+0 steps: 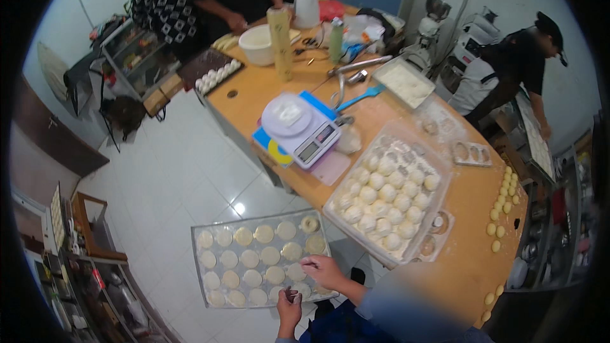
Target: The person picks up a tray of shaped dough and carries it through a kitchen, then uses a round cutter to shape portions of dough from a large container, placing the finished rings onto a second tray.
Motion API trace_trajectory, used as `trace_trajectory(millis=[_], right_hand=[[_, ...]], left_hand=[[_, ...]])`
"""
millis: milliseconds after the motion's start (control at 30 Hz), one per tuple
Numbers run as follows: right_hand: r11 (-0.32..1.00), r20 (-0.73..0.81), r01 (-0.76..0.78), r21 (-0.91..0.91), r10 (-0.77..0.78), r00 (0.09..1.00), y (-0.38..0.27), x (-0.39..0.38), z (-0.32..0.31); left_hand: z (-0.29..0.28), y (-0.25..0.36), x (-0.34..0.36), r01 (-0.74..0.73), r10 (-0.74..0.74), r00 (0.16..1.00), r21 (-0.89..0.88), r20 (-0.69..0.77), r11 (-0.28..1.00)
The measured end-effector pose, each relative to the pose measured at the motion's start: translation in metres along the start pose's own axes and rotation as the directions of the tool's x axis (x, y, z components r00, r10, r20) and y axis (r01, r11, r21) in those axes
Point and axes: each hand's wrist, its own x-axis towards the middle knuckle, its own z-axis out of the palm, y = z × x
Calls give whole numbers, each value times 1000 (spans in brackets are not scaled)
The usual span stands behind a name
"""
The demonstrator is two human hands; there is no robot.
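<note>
A wide metal tray (198, 267) with rows of flat, pale dough rounds (243, 236) is low in front of me. My right hand (324, 273) is over the tray's right part, palm downward, its fingers stretched toward the left with nothing visible in them. Just below and to its left, my left hand (290, 310) is at the tray's near edge. Its fingers are curled, and what lies between them, if anything, is too small to make out. One round in the far right corner (310, 223) looks ring-shaped, unlike the others.
On the wooden table (473, 222) stand a plastic box (337, 206) of floury dough balls (384, 194), a kitchen scale (298, 130), a flour tray (406, 82) and a plastic mould (471, 154). Small yellow balls (502, 200) line the right edge. Other people (518, 67) work around the table.
</note>
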Motion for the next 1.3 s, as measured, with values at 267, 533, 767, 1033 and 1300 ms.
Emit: trace_trajectory(millis=[267, 533, 767, 1033, 1300], right_hand=[[935, -598, -112, -337, -121, 793, 40, -14, -234], [609, -480, -315, -728, -126, 868, 94, 18, -363], [478, -267, -265, -837, 64, 962, 84, 33, -366], [604, -312, -258, -754, 16, 950, 86, 29, -369], [648, -543, -243, -721, -312, 779, 68, -10, -368]], left_hand=[[34, 43, 0, -153, 157, 987, -107, 33, 982], [55, 73, -31, -144, 146, 989, -63, 35, 988], [67, 70, -44, -167, 163, 985, -111, -52, 980], [89, 100, -52, -208, 208, 978, -2, -6, 978], [138, 127, -66, -329, 292, 922, 116, 254, 937]])
